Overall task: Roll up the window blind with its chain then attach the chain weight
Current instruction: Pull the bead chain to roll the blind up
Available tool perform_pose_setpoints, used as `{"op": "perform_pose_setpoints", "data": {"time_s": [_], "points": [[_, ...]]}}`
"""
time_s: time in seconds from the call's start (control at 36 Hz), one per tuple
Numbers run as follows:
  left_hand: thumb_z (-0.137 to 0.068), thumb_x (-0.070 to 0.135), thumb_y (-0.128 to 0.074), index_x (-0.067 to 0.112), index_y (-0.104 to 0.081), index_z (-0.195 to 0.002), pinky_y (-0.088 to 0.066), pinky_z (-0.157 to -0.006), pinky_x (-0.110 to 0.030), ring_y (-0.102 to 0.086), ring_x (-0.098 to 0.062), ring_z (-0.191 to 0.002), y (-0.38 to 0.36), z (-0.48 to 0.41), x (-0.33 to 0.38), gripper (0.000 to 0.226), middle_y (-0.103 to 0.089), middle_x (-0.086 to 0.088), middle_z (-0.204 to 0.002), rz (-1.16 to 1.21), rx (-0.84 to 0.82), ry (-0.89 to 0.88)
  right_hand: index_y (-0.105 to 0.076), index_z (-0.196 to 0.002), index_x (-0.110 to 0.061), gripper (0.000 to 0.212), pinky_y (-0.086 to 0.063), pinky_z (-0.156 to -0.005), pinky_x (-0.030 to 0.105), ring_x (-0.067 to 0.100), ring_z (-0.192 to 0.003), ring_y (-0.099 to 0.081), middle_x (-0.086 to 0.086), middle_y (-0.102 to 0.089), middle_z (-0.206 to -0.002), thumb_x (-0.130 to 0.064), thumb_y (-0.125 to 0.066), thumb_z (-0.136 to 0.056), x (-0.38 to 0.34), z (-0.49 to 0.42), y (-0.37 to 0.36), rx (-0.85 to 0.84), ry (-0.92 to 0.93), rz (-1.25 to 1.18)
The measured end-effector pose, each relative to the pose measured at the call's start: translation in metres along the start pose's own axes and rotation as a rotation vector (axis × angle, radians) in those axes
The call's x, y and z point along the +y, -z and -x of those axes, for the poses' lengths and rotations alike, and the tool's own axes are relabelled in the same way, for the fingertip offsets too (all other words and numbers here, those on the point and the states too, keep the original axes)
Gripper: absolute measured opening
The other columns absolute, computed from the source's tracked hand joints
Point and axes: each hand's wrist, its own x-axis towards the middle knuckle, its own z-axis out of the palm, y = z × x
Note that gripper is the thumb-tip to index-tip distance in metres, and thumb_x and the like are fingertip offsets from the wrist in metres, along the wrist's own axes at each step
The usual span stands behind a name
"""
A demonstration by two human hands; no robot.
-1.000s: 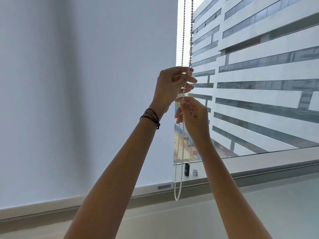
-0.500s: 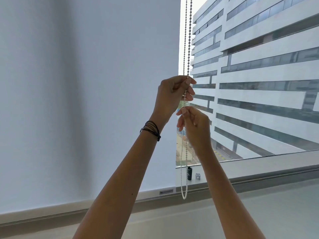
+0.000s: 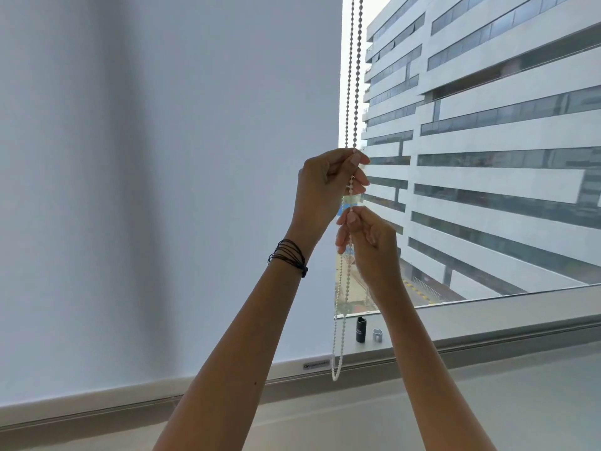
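A white roller blind (image 3: 162, 190) hangs fully down over the left window pane, its bottom bar near the sill. A beaded chain (image 3: 354, 76) drops along the blind's right edge and ends in a loop (image 3: 336, 372) below the sill line. My left hand (image 3: 328, 187), with dark bands at the wrist, pinches the chain at about head height. Just below it, my right hand (image 3: 367, 242) pinches the chain too. A black cylindrical chain weight (image 3: 360, 329) stands upright on the sill, with a small grey clip piece (image 3: 377, 335) beside it.
The window sill (image 3: 487, 317) runs across below the glass. Through the right pane I see a large office building (image 3: 487, 141). A plain wall (image 3: 487, 402) lies under the sill.
Both hands have come slightly lower on the chain and the hanging loop has swung a little right. The blind's bottom edge has not visibly risen.
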Motion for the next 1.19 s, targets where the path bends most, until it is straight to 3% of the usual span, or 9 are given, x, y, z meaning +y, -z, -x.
{"op": "perform_pose_setpoints", "data": {"time_s": [0.31, 0.53, 0.67, 0.92, 1.19], "points": [[-0.096, 0.006, -0.048, 0.003, -0.068, -0.092, -0.054, -0.065, -0.019, -0.060, -0.007, -0.055, -0.001, 0.001, -0.011, 0.020, -0.064, -0.004, -0.065, -0.016, -0.014, 0.011, -0.059, -0.080, -0.006, 0.027, -0.047, -0.051, 0.027, 0.008, -0.047, -0.056, -0.006, -0.058, -0.056, -0.020, -0.041, -0.095, 0.011, 0.003, -0.001, -0.003, -0.007, -0.005], [-0.096, 0.006, -0.048, 0.001, -0.067, -0.091, -0.054, -0.066, -0.018, -0.060, -0.003, -0.054, -0.001, 0.003, -0.025, 0.020, -0.064, -0.002, -0.064, -0.046, -0.023, 0.021, -0.057, -0.078, -0.010, 0.026, -0.043, -0.051, 0.015, 0.005, -0.046, -0.053, -0.004, -0.057, -0.055, -0.010, -0.040, -0.098, 0.022, 0.009, -0.002, -0.035, -0.035, -0.010], [-0.096, 0.005, -0.049, 0.003, -0.068, -0.089, -0.055, -0.066, -0.022, -0.060, -0.013, -0.057, -0.002, 0.011, -0.040, 0.020, -0.064, -0.005, -0.063, -0.040, -0.026, 0.065, -0.057, -0.078, -0.008, 0.025, -0.045, -0.049, 0.019, 0.007, -0.045, -0.053, -0.002, -0.057, -0.055, -0.007, -0.041, -0.097, 0.034, 0.018, -0.003, -0.043, -0.077, -0.010], [-0.096, 0.006, -0.049, 0.007, -0.067, -0.086, -0.052, -0.063, -0.020, -0.058, -0.008, -0.054, -0.005, 0.027, -0.060, 0.020, -0.064, -0.004, -0.062, -0.033, -0.017, 0.085, -0.058, -0.079, -0.006, 0.024, -0.048, -0.057, 0.025, 0.010, -0.052, -0.055, -0.001, -0.057, -0.056, -0.007, -0.042, -0.097, 0.049, 0.035, -0.003, -0.045, -0.122, 0.057], [-0.096, 0.006, -0.050, 0.002, -0.068, -0.090, -0.049, -0.062, -0.018, -0.059, -0.008, -0.055, -0.007, 0.043, -0.076, 0.020, -0.063, -0.002, -0.062, 0.004, -0.023, 0.121, -0.059, -0.080, -0.010, 0.023, -0.049, -0.057, 0.023, 0.008, -0.052, -0.057, -0.006, -0.058, -0.056, -0.010, -0.043, -0.097, 0.063, 0.052, -0.003, -0.055, -0.123, 0.102]]}}
